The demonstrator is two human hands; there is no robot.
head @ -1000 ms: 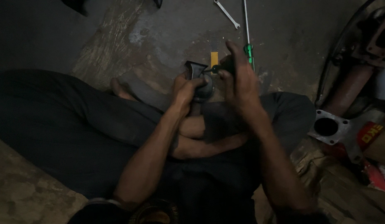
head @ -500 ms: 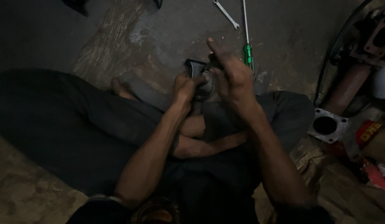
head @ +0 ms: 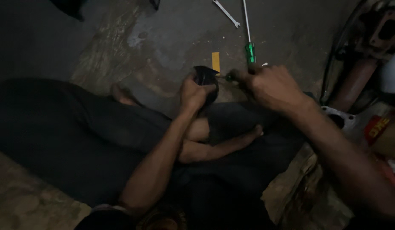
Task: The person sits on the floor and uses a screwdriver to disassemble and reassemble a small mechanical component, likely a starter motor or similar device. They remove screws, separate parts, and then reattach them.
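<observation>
I sit cross-legged on a concrete floor. My left hand (head: 196, 91) grips a small black part (head: 204, 76) held over my lap. My right hand (head: 272, 87) is closed around a small screwdriver (head: 228, 77) whose tip points left into the black part. The tool's handle is mostly hidden inside my fist. Dim light hides the part's details.
On the floor beyond lie a long green-handled screwdriver (head: 250, 47), a silver spanner (head: 226, 13) and a yellow strip (head: 215, 61). Engine parts, a metal flange (head: 338, 117) and a red box (head: 378, 127) crowd the right side. My bare foot (head: 121, 93) rests at left.
My right hand has moved out to the right and lower, away from the black part, and the small screwdriver now lies level against it. My left hand stayed in place.
</observation>
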